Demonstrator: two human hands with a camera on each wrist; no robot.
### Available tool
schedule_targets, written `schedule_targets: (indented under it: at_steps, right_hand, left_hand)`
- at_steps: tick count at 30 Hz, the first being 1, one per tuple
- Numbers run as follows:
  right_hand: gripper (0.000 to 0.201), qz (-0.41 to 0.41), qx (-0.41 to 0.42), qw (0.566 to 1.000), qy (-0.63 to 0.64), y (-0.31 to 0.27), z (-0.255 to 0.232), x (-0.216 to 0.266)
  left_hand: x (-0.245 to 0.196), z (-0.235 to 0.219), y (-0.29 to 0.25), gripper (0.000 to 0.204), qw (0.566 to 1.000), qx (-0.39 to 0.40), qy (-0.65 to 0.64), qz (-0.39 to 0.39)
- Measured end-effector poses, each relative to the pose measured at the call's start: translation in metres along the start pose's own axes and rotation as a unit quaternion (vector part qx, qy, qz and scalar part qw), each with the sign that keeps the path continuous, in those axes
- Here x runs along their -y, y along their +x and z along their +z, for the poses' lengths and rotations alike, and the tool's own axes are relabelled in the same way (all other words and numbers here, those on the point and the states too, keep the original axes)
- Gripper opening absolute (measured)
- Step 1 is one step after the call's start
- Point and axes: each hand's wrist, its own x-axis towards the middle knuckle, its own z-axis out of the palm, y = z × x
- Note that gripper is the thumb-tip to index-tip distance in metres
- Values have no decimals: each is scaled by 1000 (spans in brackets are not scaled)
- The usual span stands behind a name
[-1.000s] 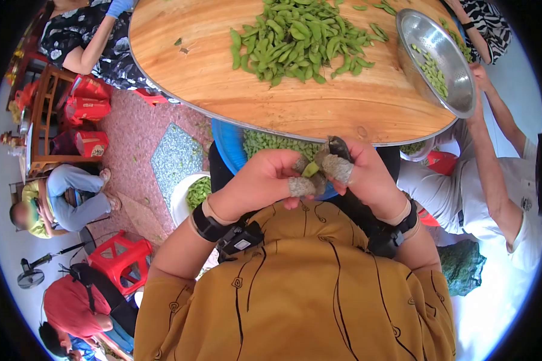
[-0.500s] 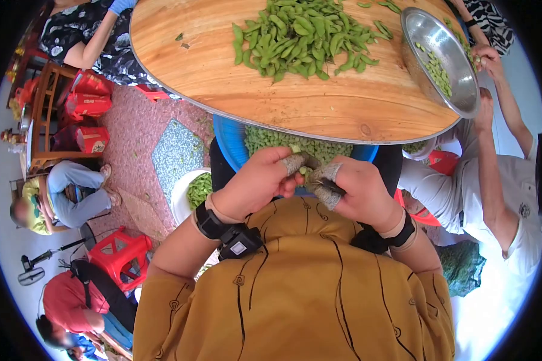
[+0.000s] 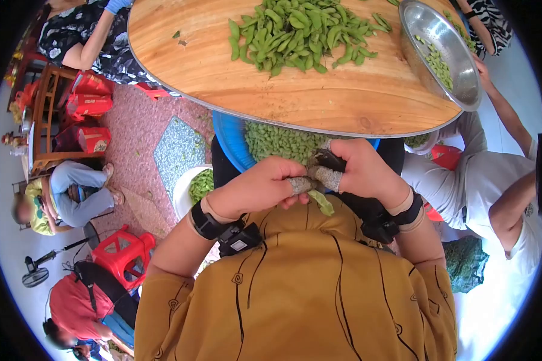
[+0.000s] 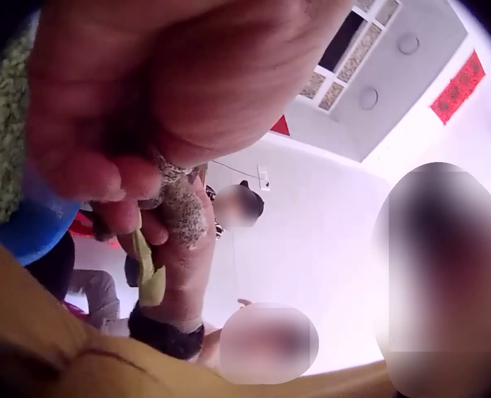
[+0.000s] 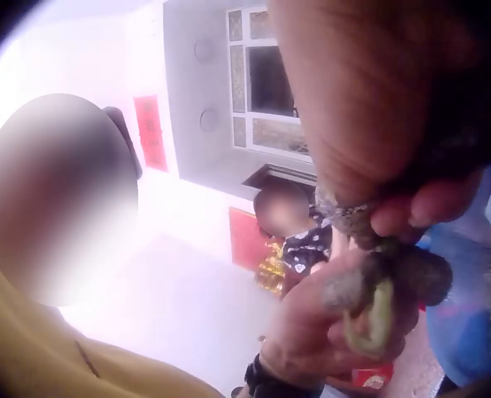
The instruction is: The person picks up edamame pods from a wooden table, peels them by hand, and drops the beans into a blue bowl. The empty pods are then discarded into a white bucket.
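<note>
In front of the yellow-brown shirt, my two hands meet close over the blue basin (image 3: 230,141) of shelled green beans (image 3: 280,142). My left hand (image 3: 262,188) pinches a split, flattened edamame pod (image 3: 323,204), which hangs down below the fingers. From the other side, the curled fingers and thumb of my right hand (image 3: 367,171) press at the same pod, right against the left fingertips. Greyish wraps cover several fingertips, and a dark piece sits on the right hand. In the right wrist view the pale pod (image 5: 376,319) lies across the left fingers.
The round wooden table (image 3: 193,78) bears a heap of edamame pods (image 3: 301,36) and a steel basin (image 3: 412,54) with beans. A white bucket (image 3: 183,195) of green pods stands at left, near a red stool (image 3: 126,256). Other people sit around, one close at right (image 3: 500,180).
The hands have met and turned over a pod; it now hangs below the left fingers, where earlier a pod sat between the fingertips. The right neighbour's arm has moved.
</note>
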Motion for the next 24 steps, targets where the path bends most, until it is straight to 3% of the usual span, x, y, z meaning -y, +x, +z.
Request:
schedule_targets:
  at_steps: [4,6,9,12,17,19,21,22,24]
  right_hand:
    - [24,-52,3,996,-66,0,2,0]
    - [25,-97,14,972,-213,1,2,2]
    - [26,-116,-27,961,-252,3,15,10]
    - [27,-109,-85,956,-260,2,25,3]
    - [23,-85,-67,959,-263,2,16,-13]
    - [21,-90,-56,963,-248,0,16,-11]
    - [18,-74,-141,941,-298,-4,17,3]
    - [18,-75,-141,941,-298,-6,18,7]
    - [17,-30,-118,968,-217,-9,20,12]
  left_hand:
    - [4,-7,0,23,997,53,-52,-3]
    - [6,-7,2,23,999,44,-32,5]
    - [7,-8,4,22,1000,13,25,8]
    - [5,-4,4,23,999,-16,49,-1]
    - [4,-3,-2,24,998,-58,9,-14]
    - [10,-6,2,24,985,-142,96,18]
    - [21,-9,6,26,978,-161,126,45]
    - [25,-9,6,28,969,-179,157,70]
    - [26,-2,6,30,971,-189,97,106]
